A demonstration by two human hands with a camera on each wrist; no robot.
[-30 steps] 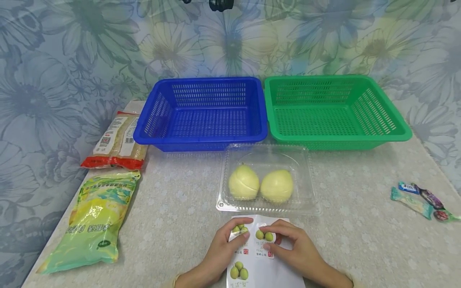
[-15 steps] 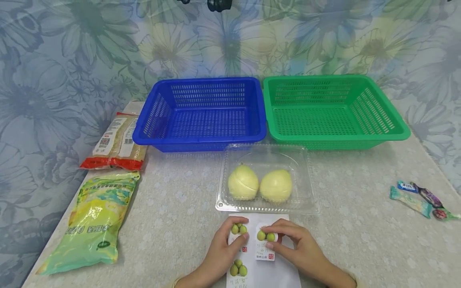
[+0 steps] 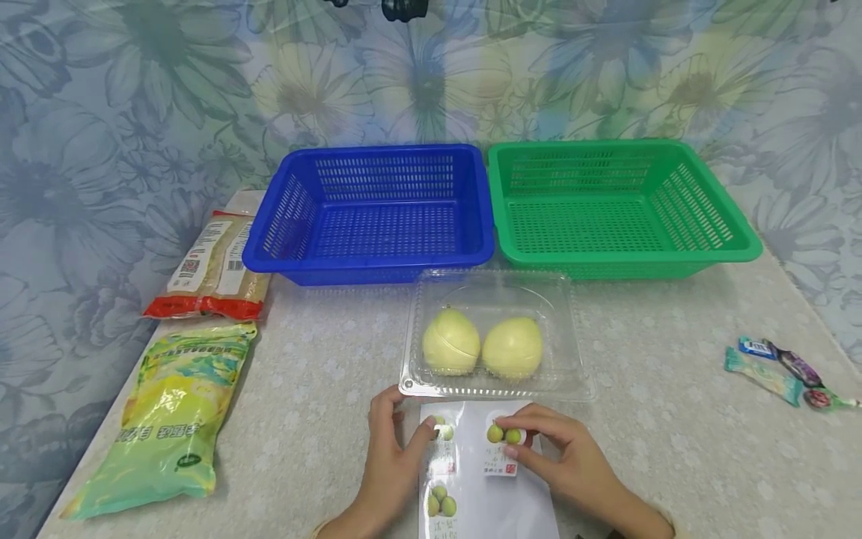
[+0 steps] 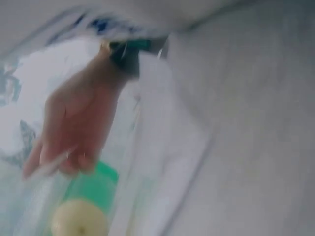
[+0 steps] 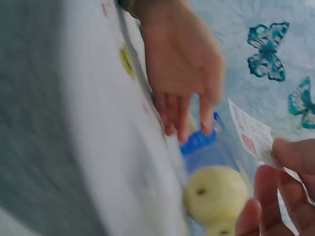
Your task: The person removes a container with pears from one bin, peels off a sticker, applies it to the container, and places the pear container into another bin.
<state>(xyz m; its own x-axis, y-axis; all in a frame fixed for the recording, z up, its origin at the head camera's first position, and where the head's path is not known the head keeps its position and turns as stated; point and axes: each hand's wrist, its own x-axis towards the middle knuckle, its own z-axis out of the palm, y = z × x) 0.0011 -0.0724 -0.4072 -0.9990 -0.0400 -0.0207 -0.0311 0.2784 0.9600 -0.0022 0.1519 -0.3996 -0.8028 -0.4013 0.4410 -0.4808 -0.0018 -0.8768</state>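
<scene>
In the head view my right hand (image 3: 572, 460) pinches a small white pear-printed sticker (image 3: 500, 460) between thumb and fingers. The right wrist view shows that sticker (image 5: 248, 132) lifted off the white sticker sheet (image 3: 505, 513), its lower corner free. My left hand (image 3: 393, 464) is at the sheet's left edge, its thumb near another pear sticker and its fingers loosely extended, holding nothing. Beyond the sheet lies a clear plastic clamshell box (image 3: 494, 292), closed over two pale yellow-green pears, a left one (image 3: 451, 344) and a right one (image 3: 513, 348).
A blue basket (image 3: 367, 263) and a green basket (image 3: 626, 258) stand side by side at the back. On the left lie a red-edged grain bag (image 3: 209, 266) and a green-yellow bag (image 3: 168, 419). Several wrapped candies (image 3: 768, 378) lie at the right.
My left hand has loosened and shifted left and forward off the sheet's stickers. My right hand has moved slightly right with the pinched sticker, which has come away from the sheet.
</scene>
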